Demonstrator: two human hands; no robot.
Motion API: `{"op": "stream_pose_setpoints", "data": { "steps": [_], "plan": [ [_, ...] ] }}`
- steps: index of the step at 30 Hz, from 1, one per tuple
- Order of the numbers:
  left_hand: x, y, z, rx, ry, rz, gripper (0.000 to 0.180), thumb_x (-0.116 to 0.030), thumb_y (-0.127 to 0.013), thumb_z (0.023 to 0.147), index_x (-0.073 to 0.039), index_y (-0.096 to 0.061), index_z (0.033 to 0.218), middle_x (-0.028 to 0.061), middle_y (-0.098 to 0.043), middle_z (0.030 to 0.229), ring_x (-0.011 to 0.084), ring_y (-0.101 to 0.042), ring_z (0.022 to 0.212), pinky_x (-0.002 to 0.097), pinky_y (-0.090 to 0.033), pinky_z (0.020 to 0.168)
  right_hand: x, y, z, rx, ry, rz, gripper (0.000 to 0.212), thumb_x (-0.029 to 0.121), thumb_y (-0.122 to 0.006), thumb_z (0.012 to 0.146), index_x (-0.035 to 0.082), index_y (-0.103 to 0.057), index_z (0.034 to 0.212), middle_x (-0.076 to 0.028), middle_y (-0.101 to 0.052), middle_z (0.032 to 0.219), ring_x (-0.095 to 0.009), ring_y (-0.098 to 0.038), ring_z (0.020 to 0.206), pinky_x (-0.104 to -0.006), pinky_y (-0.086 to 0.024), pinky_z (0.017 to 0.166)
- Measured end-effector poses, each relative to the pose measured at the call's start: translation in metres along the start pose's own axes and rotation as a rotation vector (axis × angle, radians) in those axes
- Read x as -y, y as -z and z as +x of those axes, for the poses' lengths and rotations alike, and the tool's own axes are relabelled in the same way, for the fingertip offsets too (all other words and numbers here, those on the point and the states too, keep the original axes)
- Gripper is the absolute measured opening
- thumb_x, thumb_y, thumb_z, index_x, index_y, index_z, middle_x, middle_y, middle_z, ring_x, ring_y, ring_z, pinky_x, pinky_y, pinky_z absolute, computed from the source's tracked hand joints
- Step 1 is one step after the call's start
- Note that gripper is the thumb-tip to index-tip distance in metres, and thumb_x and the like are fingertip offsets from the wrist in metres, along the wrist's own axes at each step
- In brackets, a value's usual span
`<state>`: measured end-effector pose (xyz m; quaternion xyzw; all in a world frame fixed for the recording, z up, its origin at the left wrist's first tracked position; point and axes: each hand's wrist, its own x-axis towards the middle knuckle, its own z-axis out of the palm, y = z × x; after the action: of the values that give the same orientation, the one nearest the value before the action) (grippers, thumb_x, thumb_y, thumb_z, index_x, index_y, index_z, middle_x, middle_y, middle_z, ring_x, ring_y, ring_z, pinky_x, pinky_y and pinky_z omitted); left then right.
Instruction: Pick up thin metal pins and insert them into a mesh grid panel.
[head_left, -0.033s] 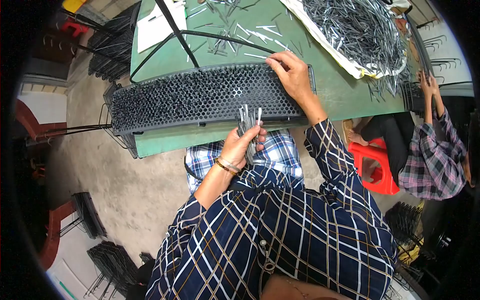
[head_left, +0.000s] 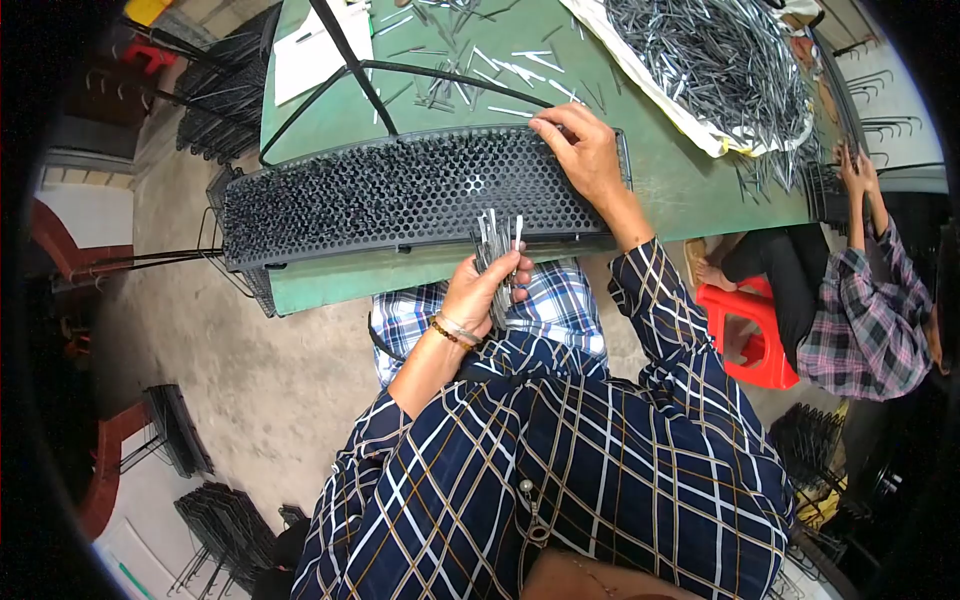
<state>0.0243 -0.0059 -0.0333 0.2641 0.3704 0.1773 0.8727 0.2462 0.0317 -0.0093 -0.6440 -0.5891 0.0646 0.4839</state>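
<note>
A bundle of thin dark and silvery strips point(head_left: 497, 240) is gripped in my left hand point(head_left: 485, 292), its ends fanning up in front of the panel. That panel point(head_left: 520, 190) is long, black and full of round holes, lying along the near table edge. Dark bits crowd its left and middle holes; toward the right the holes look bare. At the panel's far edge, on the right, my right hand point(head_left: 588, 150) has thumb and forefinger pinched together. A pale strip point(head_left: 510, 112) ends at those fingertips; whether they hold it, I cannot tell.
Black rods point(head_left: 350, 62) cross above the panel. Loose strips lie scattered over the green table point(head_left: 700, 190). An open white sack point(head_left: 690, 125) heaped with strips stands far right. Beyond it, a person point(head_left: 865, 320) works beside a red stool point(head_left: 750, 330). Black racks point(head_left: 225, 530) stand at left.
</note>
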Motion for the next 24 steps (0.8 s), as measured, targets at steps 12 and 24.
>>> {"op": "stream_pose_setpoints", "data": {
  "steps": [12, 24],
  "plan": [
    [-0.0001, -0.0003, -0.0002, 0.011, -0.001, -0.013, 0.023, -0.016, -0.062, 0.086, -0.003, -0.059, 0.104, 0.0058, -0.063, 0.087, 0.0108, -0.059, 0.074, 0.0243, -0.052, 0.058, -0.0018, -0.0018, -0.0009, 0.014, 0.013, -0.011, 0.014, 0.013, -0.07, 0.078, 0.002, -0.069, 0.086, -0.008, -0.065, 0.083, -0.015, -0.062, 0.071, -0.0261, -0.049, 0.061],
    [0.0008, -0.0006, -0.0013, 0.026, 0.009, 0.023, 0.026, -0.016, -0.062, 0.086, -0.001, -0.058, 0.107, 0.0088, -0.064, 0.09, 0.0118, -0.06, 0.074, 0.0244, -0.052, 0.058, 0.0008, -0.0043, -0.0028, -0.016, 0.023, -0.098, 0.017, 0.016, -0.068, 0.078, 0.003, -0.067, 0.089, -0.011, -0.065, 0.082, -0.025, -0.063, 0.069, -0.0322, -0.049, 0.061]
  ]
}}
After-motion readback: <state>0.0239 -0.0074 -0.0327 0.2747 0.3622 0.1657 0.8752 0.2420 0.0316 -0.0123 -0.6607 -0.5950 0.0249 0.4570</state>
